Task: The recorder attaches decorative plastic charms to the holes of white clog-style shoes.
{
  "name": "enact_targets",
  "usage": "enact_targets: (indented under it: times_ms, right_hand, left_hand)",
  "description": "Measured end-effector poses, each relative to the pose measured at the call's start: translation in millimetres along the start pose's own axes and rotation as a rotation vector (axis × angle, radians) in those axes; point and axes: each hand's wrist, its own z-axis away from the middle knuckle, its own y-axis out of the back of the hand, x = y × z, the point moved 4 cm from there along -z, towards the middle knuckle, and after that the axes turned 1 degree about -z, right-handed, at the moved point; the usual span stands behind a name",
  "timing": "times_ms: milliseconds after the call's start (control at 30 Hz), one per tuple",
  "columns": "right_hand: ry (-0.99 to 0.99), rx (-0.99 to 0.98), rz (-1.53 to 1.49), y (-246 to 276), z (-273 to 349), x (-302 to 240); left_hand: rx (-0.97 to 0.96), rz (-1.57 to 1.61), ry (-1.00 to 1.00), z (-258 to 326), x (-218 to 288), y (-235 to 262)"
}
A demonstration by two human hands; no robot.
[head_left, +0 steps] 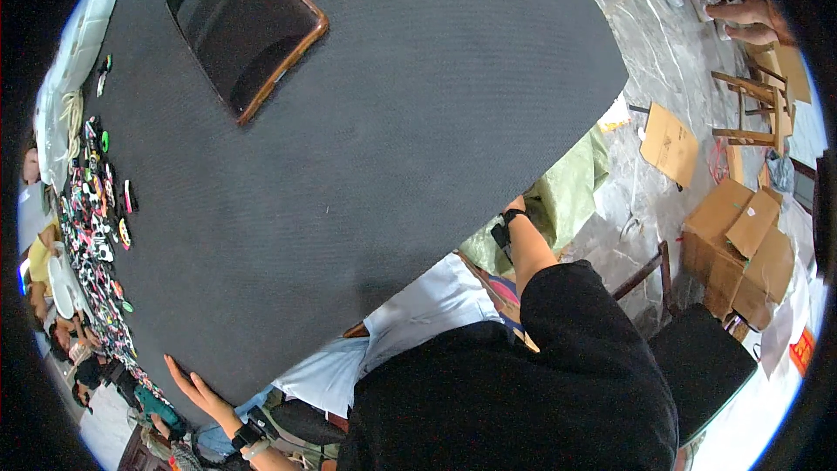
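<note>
Here a large dark grey sheet (366,122), foam-like and finely textured, fills most of the view and is held up by its near edge at both ends. The left hand (193,388) lies flat and open against the sheet's near left corner, fingers stretched out together and pointing up along the edge, palm pressed to the surface; a dark watch (248,436) sits on that wrist. The right hand (516,202) reaches under the sheet's near right edge, so only the wrist with its black band shows; whether the fingers are closed on the edge or spread beneath it cannot be told. The black sleeve (558,296) of the right arm runs back to the person's body at the lower edge of the view.

On the sheet, toward its far left corner, rests a shallow rectangular wooden tray (253,30) with a dark inside, lying askew to the sheet's edges. Along the sheet's left edge a heap of small colourful pieces (96,235), black, white, pink and green, is strewn in a long band.

Beyond the right edge, on the stone floor, stand flattened and open cardboard boxes (741,253) and a wooden stool (750,109). Another person's hands (745,22) show at the far right.
</note>
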Motion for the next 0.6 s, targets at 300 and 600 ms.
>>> enact_targets:
  times_ms: [300,600]
  right_hand:
    - [0.229,-0.131,-0.164,95,71,-23]
    - [0.226,-0.271,-0.817,259,209,-128]
  left_hand:
    - [0.016,-0.022,-0.029,4,-3,7]
    - [0.051,-0.076,-0.074,6,-1,8]
